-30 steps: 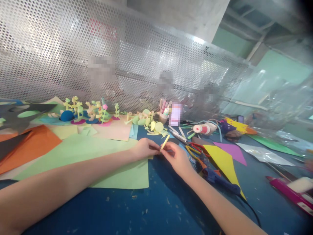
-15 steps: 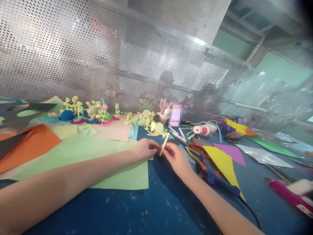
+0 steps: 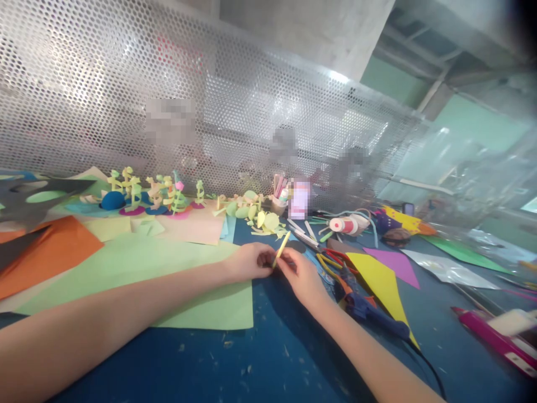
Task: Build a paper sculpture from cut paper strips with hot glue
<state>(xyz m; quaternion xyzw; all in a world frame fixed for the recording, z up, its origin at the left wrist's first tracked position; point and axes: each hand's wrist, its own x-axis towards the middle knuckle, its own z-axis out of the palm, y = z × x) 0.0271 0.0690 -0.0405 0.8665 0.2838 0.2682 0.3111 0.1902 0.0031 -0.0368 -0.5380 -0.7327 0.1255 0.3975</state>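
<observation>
A narrow pale-yellow strip [image 3: 283, 243] stands tilted between my hands, just above the blue tabletop. My right hand [image 3: 302, 278] pinches it from the right between thumb and fingers. On the other side my left hand [image 3: 250, 262] is closed, with curled fingers at the strip's lower end; its fingertips are partly hidden. Beneath my left forearm lies a big light-green sheet [image 3: 201, 308]. Beyond the hands is a pile of yellow-green cut pieces [image 3: 271, 221]. Right of my right hand are pliers with orange-yellow handles [image 3: 329, 266] and a dark-blue glue gun [image 3: 377, 316] with a cord.
Small yellow-green spiral figures [image 3: 178, 200] stand at the back left, near a blue dome [image 3: 113, 200]. An orange sheet [image 3: 54, 249] lies far left. To the right are a yellow sheet [image 3: 381, 280], a white bottle [image 3: 348, 225] and a magenta tool [image 3: 490, 338]. A perforated panel [image 3: 243, 112] rises behind.
The strip leans slightly more to the right and sits a little lower. My left fingers have curled further in at its lower end. My right hand keeps its pinch.
</observation>
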